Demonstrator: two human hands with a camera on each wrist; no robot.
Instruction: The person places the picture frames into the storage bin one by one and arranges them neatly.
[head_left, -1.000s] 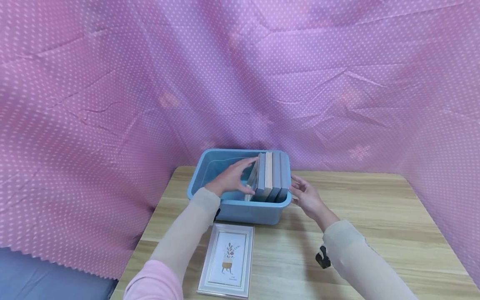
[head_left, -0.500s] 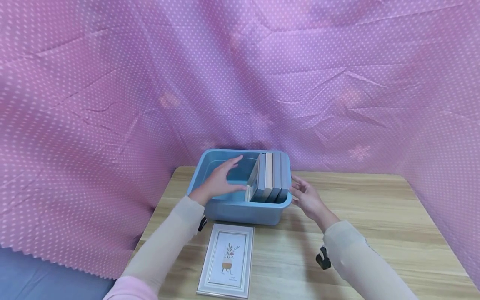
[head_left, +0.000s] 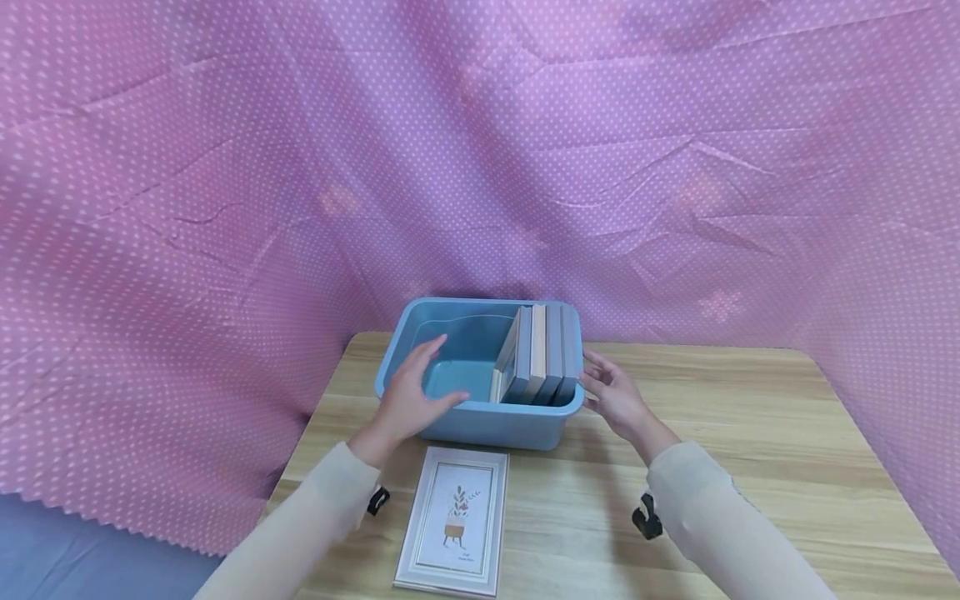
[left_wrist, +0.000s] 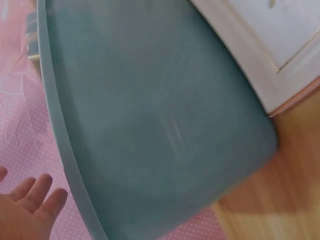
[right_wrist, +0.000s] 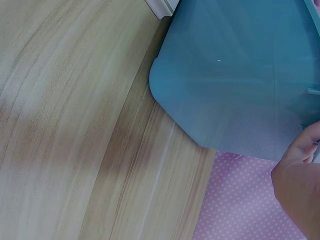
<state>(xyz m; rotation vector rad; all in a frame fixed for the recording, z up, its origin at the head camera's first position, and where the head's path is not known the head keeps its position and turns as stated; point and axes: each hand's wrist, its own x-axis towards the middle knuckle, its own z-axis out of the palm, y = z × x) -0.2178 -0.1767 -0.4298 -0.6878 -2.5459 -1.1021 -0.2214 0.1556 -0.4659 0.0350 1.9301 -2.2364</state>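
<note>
A blue plastic bin [head_left: 487,425] stands at the back of the table. Several flat, book-like grey and cream slabs [head_left: 546,350] stand on edge at its right end, the leftmost leaning. My left hand [head_left: 408,404], fingers spread and holding nothing, is over the bin's front left rim; its fingers also show in the left wrist view beyond the bin wall [left_wrist: 150,115]. At the right end, my right hand [head_left: 617,404] grips the bin's side by the rim, its fingers partly hidden in the right wrist view. A white picture frame [head_left: 453,521] with a plant print lies face up in front.
The wooden table [head_left: 750,433] extends right of the bin. A pink dotted cloth [head_left: 480,167] hangs behind and along both sides. Blue-grey fabric [head_left: 97,550] shows at the lower left, beyond the table's left edge.
My left hand has left the slabs and drawn back left and toward me, out over the front rim. The right hand, bin and picture frame stay put.
</note>
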